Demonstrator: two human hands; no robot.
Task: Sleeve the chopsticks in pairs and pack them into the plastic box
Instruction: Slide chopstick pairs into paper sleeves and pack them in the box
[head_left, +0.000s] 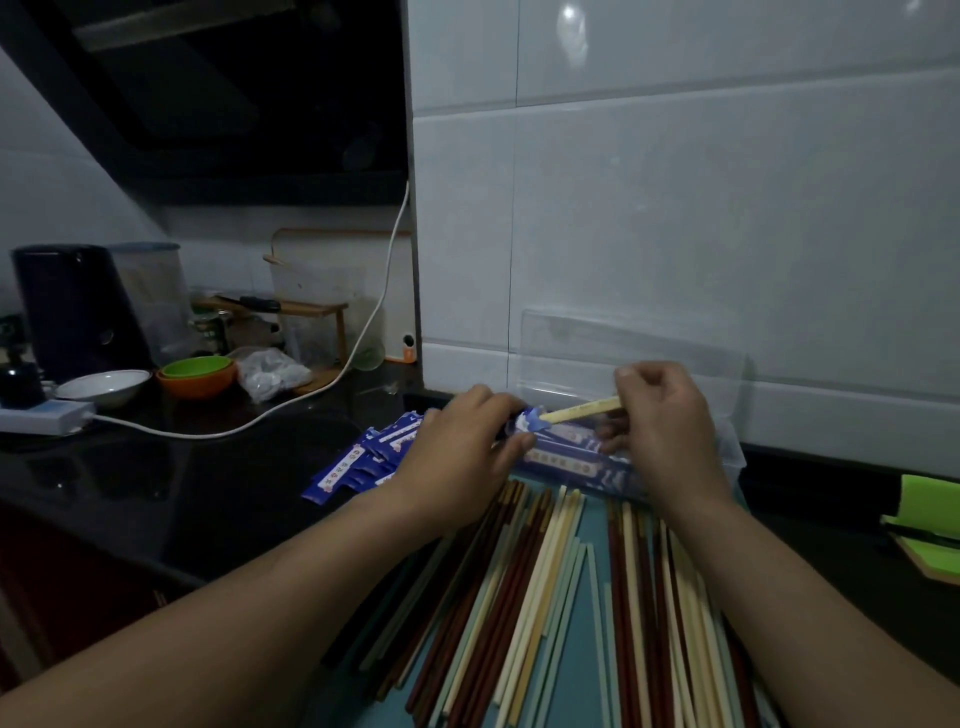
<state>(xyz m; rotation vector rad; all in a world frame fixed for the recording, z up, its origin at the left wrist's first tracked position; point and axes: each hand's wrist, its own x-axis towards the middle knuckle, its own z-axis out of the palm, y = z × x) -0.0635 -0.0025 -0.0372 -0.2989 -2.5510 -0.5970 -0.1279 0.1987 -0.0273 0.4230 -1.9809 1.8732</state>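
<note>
Lowest in the frame, loose chopsticks (519, 597), cream, pale green and dark red, lie fanned on the worktop (182, 493), their lengths running up the picture. Above them, at centre, the left hand (462, 452) pinches the open mouth of a blue sleeve (527, 422) between curled fingers. Just to its right, the right hand (670, 431) grips the cream chopsticks (584, 409) near their thick end; whether it holds one or two cannot be told. Their long axis runs across the frame, the thin tip pointing left and touching the sleeve's mouth, so the coming push likely goes leftward along that line. Left of the hands lies a pile of empty sleeves (358, 462). Behind the hands stands the clear plastic box (730, 447), already holding sleeved pairs (571, 460).
</note>
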